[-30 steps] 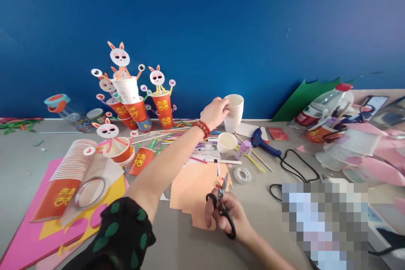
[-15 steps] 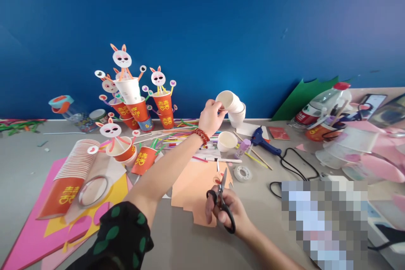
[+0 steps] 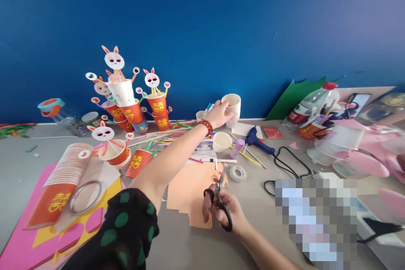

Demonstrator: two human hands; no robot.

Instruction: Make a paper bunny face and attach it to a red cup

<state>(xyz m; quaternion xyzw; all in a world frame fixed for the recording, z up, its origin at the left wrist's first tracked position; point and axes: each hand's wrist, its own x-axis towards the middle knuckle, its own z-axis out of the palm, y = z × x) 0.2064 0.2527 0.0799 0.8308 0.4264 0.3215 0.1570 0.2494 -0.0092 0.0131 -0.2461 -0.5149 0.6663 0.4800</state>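
Scissors (image 3: 218, 206) sit clenched in my right grip (image 3: 226, 211); my left grip (image 3: 221, 114) grasps the cups (image 3: 232, 109) upright on the counter (image 3: 177, 244).

pixelated patch (image 3: 316, 215) hides the table (lower right).

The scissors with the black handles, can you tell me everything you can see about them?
The black-handled scissors have two dark loop handles and slim silvery blades. The right hand holds them, its fingers through the loops. The blades point up and away from the person, nearly closed, with their tips over the peach-coloured paper sheet lying on the grey table. A small orange paper scrap sits right at the blades. The scissors look plastic and metal.
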